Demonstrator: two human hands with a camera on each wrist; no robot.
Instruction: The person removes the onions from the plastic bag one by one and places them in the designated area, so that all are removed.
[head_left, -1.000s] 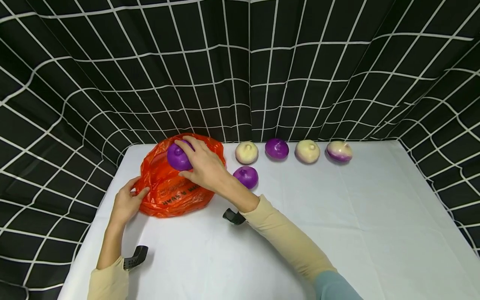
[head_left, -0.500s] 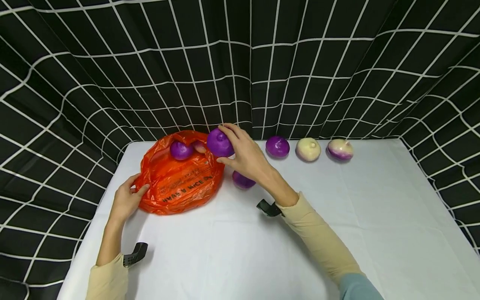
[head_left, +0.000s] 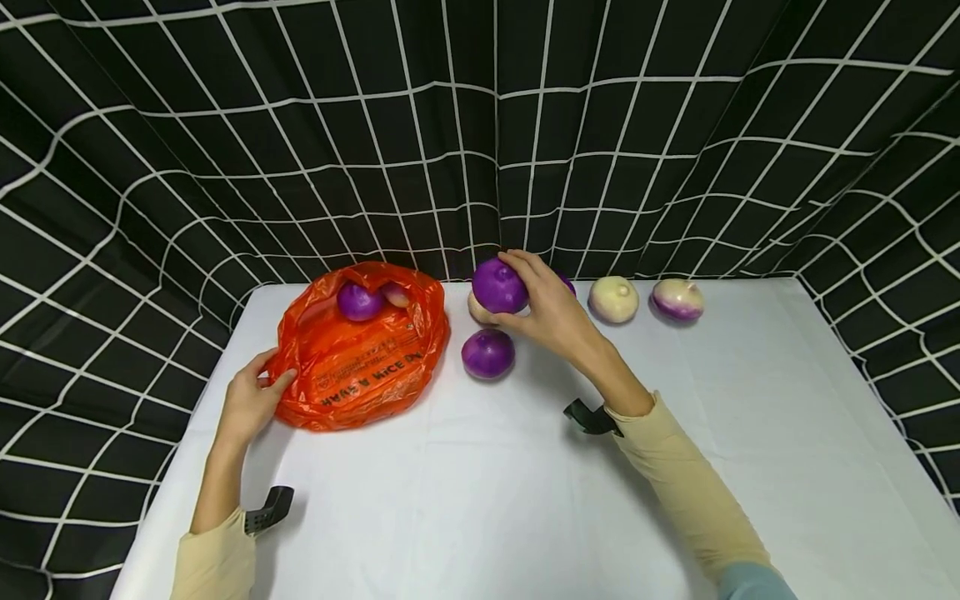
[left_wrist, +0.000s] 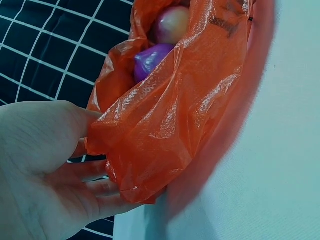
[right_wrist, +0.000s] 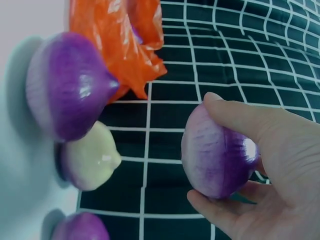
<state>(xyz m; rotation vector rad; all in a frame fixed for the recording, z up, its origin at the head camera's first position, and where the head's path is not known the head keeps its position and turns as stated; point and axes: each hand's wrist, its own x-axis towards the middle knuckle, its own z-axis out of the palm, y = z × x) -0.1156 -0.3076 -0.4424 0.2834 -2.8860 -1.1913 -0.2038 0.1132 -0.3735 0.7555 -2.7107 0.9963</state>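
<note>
My right hand [head_left: 553,310] grips a purple onion [head_left: 499,285] between thumb and fingers, held up above the back row. In the right wrist view this held onion [right_wrist: 218,152] shows a paler side. Behind it in the head view, a cream onion [head_left: 477,310] is partly hidden. Just in front lies another purple onion [head_left: 488,354] on the table. At the left, my left hand [head_left: 252,398] pinches the edge of an orange plastic bag [head_left: 375,367]. Inside its mouth sit a purple onion [left_wrist: 151,61] and a cream-and-purple onion [left_wrist: 172,25].
To the right along the back edge lie a cream onion [head_left: 613,300] and a cream-and-purple onion [head_left: 677,300]. A purple onion [head_left: 567,286] is mostly covered by my right hand. Black curtains [head_left: 420,125] with white grid lines enclose the white table [head_left: 450,517].
My right hand has carried the purple onion out from over the bag to the right. One purple onion stays in the bag. The left hand keeps its hold on the bag's edge.
</note>
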